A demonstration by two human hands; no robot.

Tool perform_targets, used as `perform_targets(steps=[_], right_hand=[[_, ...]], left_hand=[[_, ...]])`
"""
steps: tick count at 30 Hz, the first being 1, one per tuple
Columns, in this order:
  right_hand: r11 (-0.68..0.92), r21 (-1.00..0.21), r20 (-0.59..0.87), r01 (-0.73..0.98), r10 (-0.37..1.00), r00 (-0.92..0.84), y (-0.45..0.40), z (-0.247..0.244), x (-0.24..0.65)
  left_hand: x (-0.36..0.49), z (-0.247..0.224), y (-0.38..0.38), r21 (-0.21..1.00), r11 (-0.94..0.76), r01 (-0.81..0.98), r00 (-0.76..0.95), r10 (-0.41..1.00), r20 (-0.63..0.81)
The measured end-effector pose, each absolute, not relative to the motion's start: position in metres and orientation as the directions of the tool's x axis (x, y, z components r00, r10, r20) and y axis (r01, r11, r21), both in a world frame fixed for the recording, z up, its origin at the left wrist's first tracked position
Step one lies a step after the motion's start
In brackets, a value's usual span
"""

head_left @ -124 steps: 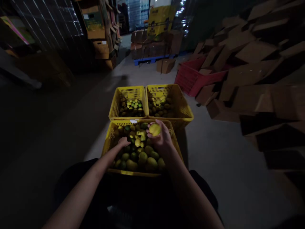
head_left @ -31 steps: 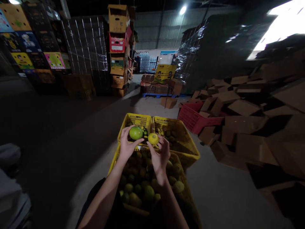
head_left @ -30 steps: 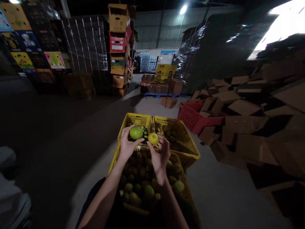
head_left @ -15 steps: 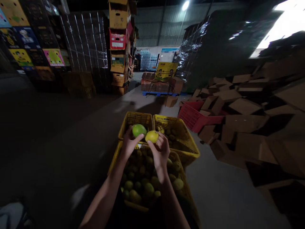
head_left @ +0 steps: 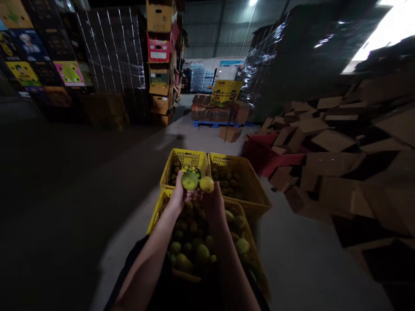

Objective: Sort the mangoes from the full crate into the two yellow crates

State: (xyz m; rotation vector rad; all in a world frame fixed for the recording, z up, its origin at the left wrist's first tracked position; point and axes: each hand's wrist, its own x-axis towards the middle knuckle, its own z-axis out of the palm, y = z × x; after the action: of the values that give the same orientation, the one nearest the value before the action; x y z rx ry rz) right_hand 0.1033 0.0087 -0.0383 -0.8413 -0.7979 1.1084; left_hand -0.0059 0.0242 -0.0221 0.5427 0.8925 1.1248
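Note:
My left hand (head_left: 179,194) is closed around a green lemon (head_left: 189,181), its fingers curled underneath. Right beside it, my right hand (head_left: 214,199) holds a yellow lemon (head_left: 206,184), mostly from below and the right. Both hands are close together above the near yellow crate (head_left: 158,209), which contains many green and yellowish lemons (head_left: 202,254). Behind the hands are two more yellow crates: the left one (head_left: 167,169) has small green and yellow fruits in it, and the right one (head_left: 251,190) has darker fruits toward its far left side.
A red crate (head_left: 259,153) stands to the right, against a heap of cardboard boxes (head_left: 337,172). Farther back are a blue pallet (head_left: 215,124) with boxes on it, a tall box stack (head_left: 160,65) and wrapped pallet loads (head_left: 113,65).
Both hands have turned so the fruits now rest more on the fingers, palms facing up. Light has shifted onto the far left crate, and the view has tilted slightly down.

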Motion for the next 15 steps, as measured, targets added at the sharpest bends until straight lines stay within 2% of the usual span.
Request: perform_targets(steps=[3,7,10,13,15], right_hand=[[0.076,-0.854,-0.004,-0.514,0.988,0.154,0.007,-0.036,0.104],[0.125,-0.846,0.038,-0.519,0.984,0.175,0.006,-0.036,0.105],[0.250,-0.811,0.113,-0.530,0.954,0.277,0.006,-0.035,0.104],[0.365,-0.807,0.168,-0.464,0.895,0.413,0.001,-0.030,0.103],[0.427,-0.819,0.218,-0.382,0.849,0.482,-0.002,-0.026,0.102]], left_hand=[[-0.008,-0.024,0.024,0.737,0.388,-0.553,0.209,0.921,-0.328],[-0.007,-0.023,0.024,0.710,0.336,-0.618,0.211,0.942,-0.262],[-0.005,-0.018,0.020,0.770,0.094,-0.631,0.005,0.993,-0.118],[-0.003,-0.011,0.013,0.840,-0.237,-0.488,-0.229,0.963,0.139],[-0.004,-0.007,0.009,0.842,-0.361,-0.401,-0.295,0.921,0.254]])
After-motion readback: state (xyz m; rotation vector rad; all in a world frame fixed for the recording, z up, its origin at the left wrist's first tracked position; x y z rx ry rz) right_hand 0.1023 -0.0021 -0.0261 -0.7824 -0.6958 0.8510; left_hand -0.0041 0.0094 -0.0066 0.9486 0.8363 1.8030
